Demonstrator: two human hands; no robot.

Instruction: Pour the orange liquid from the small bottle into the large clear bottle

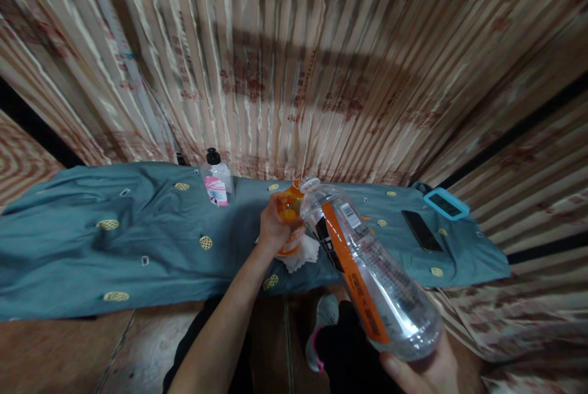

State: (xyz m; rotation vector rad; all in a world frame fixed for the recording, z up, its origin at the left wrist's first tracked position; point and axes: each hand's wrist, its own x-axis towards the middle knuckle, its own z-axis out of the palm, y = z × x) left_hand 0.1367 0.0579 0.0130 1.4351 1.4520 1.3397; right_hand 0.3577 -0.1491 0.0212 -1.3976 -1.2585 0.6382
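My left hand (274, 224) is wrapped round a small orange bottle (291, 204), which stands upright on a crumpled white tissue (304, 253). In my right hand (425, 369) is a large clear plastic bottle (372, 271) with an orange and black label, gripped near its base. This bottle is tilted, its uncapped neck pointing up and left at the mouth of the orange one. Whether the two mouths touch I cannot tell. Any liquid in the large bottle is hard to make out.
A clear pump bottle (217, 182) with a black top and pink label stands at the back left of the blue-green cloth (165, 247). On the right lie a dark phone (421, 230) and a light-blue framed device (446, 204). A pleated curtain (285, 63) hangs behind.
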